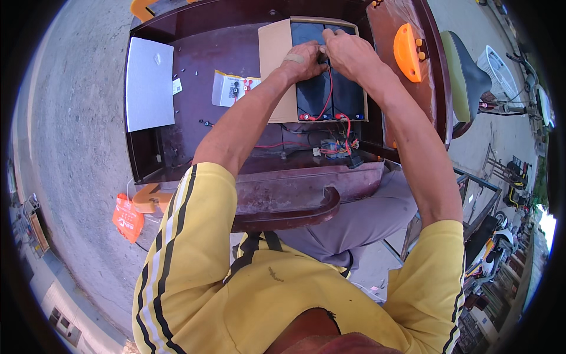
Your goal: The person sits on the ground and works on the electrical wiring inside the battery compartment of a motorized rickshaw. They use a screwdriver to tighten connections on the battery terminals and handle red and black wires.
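Dark red cargo bed (pixel 203 50) fills the upper middle of the frame, open at the top, walls scuffed and dusty. Beyond its right side, a dark-and-green saddle (pixel 457 76), with a white basket (pixel 498 65) farther right.

Cardboard box (pixel 275 50) in the upper centre, inside the bed; left flap folded out flat. Packed in it, dark batteries (pixel 312 97), side by side in two columns, with red and blue terminals along the edge nearest the bottom of the frame.

Silver sheet (pixel 150 88) at the bed's left end, upper left of frame. Orange-red bag (pixel 127 218) hangs outside the bed, left of centre.

Right hand (pixel 354 53) reaches over the batteries from the right; left hand (pixel 302 62) meets it from the left, a tan strip across its back. Both work close together at the upper part of the box. Fingers of each bent and drawn nearly together; whether they grip anything cannot be told, the tips being partly hidden.

Orange curved piece (pixel 405 53) on the panel right of the box. Below the box, a tangle of wires (pixel 335 148) around a small unit. White packet (pixel 223 88) left of the flap, small red and black parts on it.

Thin red wire (pixel 331 88) runs from beside the left hand down to the lower terminals.
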Demonstrator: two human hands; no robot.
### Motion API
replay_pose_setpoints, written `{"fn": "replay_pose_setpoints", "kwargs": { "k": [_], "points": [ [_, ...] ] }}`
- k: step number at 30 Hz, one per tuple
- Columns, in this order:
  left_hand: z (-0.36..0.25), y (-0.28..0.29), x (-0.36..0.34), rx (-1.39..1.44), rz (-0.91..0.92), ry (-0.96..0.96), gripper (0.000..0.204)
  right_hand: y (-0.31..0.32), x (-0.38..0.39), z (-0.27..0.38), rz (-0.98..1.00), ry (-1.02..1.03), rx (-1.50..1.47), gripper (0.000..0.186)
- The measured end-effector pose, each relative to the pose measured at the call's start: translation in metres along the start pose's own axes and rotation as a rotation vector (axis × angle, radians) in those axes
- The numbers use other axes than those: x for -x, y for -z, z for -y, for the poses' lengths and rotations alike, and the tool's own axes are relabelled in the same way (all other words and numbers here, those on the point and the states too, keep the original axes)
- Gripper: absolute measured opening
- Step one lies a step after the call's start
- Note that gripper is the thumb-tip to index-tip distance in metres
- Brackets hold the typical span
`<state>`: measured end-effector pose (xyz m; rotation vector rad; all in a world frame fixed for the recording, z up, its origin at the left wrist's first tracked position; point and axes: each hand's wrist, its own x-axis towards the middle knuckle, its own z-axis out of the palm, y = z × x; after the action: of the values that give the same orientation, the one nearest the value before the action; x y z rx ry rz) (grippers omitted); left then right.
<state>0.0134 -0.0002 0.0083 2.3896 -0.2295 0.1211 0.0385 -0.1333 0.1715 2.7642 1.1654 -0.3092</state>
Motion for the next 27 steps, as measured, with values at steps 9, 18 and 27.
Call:
{"fn": "replay_pose_setpoints", "kwargs": {
  "k": [9, 18, 27],
  "points": [
    [-0.009, 0.008, 0.004, -0.005, 0.036, 0.027, 0.032, -0.002, -0.002, -0.006, -0.012, -0.044, -0.091, 0.027],
    [-0.009, 0.01, 0.005, -0.008, 0.037, 0.036, 0.033, 0.015, 0.003, -0.002, 0.159, -0.094, -0.119, 0.028],
    [-0.01, -0.001, 0.003, -0.002, -0.009, 0.047, 0.03, -0.007, -0.004, -0.01, 0.015, 0.014, 0.008, 0.028]
  ]
}}
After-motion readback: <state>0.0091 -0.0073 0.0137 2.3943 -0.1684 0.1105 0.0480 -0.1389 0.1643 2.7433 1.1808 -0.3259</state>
